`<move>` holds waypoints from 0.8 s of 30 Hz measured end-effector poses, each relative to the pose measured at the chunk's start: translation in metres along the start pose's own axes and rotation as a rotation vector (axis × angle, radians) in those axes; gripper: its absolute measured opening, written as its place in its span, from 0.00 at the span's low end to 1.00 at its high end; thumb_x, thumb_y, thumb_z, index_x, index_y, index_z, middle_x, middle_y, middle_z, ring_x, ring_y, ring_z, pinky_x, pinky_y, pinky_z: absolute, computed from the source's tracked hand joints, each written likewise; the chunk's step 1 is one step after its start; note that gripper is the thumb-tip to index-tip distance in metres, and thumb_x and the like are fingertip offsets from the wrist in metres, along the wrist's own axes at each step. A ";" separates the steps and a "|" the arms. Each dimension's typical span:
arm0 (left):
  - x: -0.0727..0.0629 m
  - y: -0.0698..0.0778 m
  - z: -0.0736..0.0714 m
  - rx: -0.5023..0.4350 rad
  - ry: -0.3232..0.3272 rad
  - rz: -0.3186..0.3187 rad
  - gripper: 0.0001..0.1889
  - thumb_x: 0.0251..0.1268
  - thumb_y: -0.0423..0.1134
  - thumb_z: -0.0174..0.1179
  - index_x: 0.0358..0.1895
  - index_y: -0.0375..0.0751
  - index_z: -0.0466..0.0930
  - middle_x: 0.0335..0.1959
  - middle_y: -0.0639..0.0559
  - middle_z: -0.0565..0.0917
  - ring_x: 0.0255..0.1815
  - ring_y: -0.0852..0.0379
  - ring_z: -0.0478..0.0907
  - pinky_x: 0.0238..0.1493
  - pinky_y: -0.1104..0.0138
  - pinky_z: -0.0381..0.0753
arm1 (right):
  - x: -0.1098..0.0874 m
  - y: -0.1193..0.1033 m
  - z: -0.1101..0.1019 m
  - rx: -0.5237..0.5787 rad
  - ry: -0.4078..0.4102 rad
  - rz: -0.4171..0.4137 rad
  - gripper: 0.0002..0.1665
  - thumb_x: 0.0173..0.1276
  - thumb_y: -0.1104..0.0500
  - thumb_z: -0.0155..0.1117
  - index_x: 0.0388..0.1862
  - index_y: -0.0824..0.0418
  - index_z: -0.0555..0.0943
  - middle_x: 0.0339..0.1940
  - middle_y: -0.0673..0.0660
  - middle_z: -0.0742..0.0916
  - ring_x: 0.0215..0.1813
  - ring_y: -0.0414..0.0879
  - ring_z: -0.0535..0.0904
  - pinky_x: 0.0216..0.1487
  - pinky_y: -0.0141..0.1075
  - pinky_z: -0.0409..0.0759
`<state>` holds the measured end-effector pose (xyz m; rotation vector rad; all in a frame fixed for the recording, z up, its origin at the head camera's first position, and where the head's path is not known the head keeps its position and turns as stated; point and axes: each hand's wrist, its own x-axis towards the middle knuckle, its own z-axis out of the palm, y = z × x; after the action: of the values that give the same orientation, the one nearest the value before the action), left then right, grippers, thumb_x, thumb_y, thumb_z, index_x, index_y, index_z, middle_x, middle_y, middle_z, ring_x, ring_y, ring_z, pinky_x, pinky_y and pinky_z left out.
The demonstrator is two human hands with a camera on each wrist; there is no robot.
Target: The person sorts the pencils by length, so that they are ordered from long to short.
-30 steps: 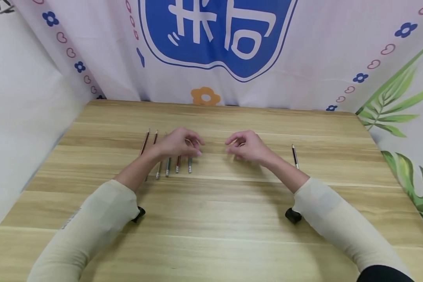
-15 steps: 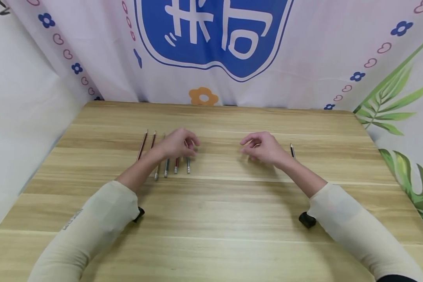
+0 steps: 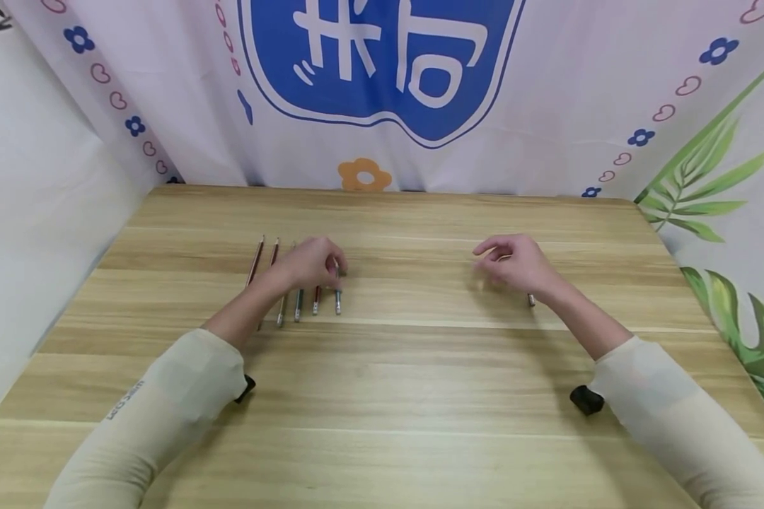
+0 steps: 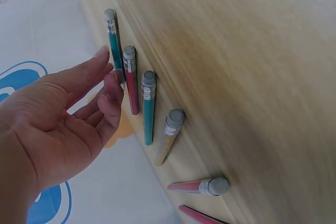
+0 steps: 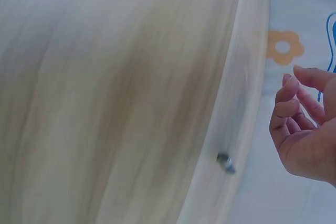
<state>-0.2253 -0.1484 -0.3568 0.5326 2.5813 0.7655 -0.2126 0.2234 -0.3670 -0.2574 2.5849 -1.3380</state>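
My left hand (image 3: 315, 263) hovers over the right end of a row of pencils, fingers loosely bent. Its fingertips are right beside a teal pencil (image 4: 114, 45), with a gap between thumb and fingers in the left wrist view. Left of that pencil lie a red pencil (image 4: 130, 77), another teal pencil (image 4: 149, 108), a tan pencil (image 4: 169, 136) and dark red pencils (image 3: 255, 261), erasers toward me. My right hand (image 3: 516, 261), fingers loosely curved and holding nothing, is close to a lone dark pencil (image 3: 531, 300); the hand hides most of it in the head view.
The wooden table (image 3: 382, 424) spreads toward me. Behind it hangs a white curtain (image 3: 547, 141) with a blue emblem and flowers. Black wrist cameras sit under both sleeves, the right camera (image 3: 587, 400) and the left camera (image 3: 246, 389).
My right hand has moved right, away from the left hand, to the lone dark pencil. My left hand has lowered slightly, its fingers coming down by the rightmost teal pencil.
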 end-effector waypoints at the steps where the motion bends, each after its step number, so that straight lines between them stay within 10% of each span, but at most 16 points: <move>1: 0.000 0.000 0.000 0.003 -0.001 -0.001 0.11 0.60 0.26 0.73 0.45 0.30 0.86 0.31 0.45 0.84 0.32 0.55 0.78 0.34 0.67 0.78 | -0.001 0.002 -0.003 -0.004 0.008 0.007 0.15 0.72 0.66 0.65 0.54 0.71 0.83 0.39 0.66 0.87 0.32 0.47 0.83 0.34 0.34 0.84; 24: 0.003 -0.003 0.002 -0.004 -0.023 -0.016 0.08 0.58 0.26 0.73 0.41 0.30 0.87 0.31 0.46 0.85 0.31 0.55 0.78 0.35 0.68 0.79 | -0.006 0.041 -0.040 -0.363 0.132 0.099 0.16 0.68 0.57 0.73 0.44 0.69 0.83 0.28 0.57 0.86 0.30 0.44 0.77 0.36 0.38 0.72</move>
<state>-0.2278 -0.1489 -0.3610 0.5165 2.5597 0.7544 -0.2201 0.2791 -0.3773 -0.0986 2.8985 -0.8736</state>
